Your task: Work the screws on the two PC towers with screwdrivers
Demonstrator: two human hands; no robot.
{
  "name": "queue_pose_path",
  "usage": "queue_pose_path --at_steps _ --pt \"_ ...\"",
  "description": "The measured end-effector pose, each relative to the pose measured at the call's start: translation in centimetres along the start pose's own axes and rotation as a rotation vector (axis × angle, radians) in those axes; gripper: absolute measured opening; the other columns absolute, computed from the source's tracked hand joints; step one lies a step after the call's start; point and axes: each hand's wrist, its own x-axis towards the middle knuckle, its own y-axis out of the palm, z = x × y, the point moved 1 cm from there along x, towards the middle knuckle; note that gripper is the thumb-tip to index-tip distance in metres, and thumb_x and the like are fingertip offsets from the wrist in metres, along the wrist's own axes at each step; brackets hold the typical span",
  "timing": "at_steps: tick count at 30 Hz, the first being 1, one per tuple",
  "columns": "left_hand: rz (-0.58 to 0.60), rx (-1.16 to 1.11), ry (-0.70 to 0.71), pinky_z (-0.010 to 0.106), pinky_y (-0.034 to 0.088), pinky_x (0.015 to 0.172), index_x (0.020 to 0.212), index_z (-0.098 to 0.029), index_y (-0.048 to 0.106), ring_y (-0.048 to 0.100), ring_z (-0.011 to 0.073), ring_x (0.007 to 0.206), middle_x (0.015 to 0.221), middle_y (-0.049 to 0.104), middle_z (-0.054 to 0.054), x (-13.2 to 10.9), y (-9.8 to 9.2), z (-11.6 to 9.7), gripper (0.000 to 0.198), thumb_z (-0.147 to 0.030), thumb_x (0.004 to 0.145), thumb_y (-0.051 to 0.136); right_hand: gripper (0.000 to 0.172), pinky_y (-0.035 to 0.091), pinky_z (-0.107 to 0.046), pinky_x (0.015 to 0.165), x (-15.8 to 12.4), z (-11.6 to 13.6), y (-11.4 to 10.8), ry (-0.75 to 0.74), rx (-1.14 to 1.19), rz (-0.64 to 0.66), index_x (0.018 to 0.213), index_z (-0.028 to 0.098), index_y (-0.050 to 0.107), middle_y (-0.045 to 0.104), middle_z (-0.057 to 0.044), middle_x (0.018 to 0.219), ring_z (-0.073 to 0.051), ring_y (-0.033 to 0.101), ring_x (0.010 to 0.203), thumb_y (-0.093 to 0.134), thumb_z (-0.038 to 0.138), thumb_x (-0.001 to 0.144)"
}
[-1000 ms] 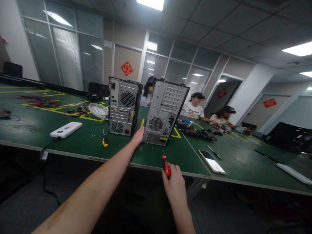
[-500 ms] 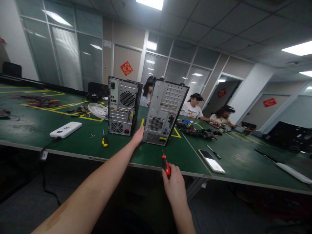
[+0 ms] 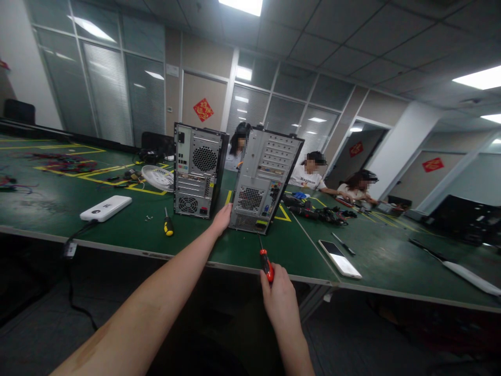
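Two computer towers stand upright on the green table [image 3: 117, 230], rear panels facing me. My left hand [image 3: 222, 216] reaches out and rests against the lower left edge of the right-hand silver tower [image 3: 266, 180]; its fingers are mostly hidden behind that edge. The black tower [image 3: 199, 169] stands just to its left. My right hand [image 3: 278, 300] is closed round the handle of a red screwdriver [image 3: 266, 263], whose thin shaft points up toward the silver tower's base, near the table's front edge.
A yellow-handled screwdriver [image 3: 168, 224], a white box with a cable [image 3: 105, 208], a white fan guard [image 3: 158, 177] and a phone [image 3: 340, 258] lie on the table. Black tools and cables [image 3: 317, 213] sit behind the towers. Three people sit at the far side.
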Motion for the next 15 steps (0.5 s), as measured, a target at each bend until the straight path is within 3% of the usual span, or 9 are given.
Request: queue_pose_path --at_steps 15 --pt "-0.018 0.023 -0.017 0.044 0.032 0.125 0.139 -0.023 0.067 0.049 0.0289 0.148 0.153 0.060 0.009 -0.14 0.02 -0.46 0.063 -0.063 0.104 0.034 0.017 0.051 -0.032 0.069 0.06 -0.06 -0.04 -0.005 -0.031 0.013 0.102 0.020 0.058 0.069 -0.012 0.100 -0.024 0.070 0.081 0.047 0.033 0.103"
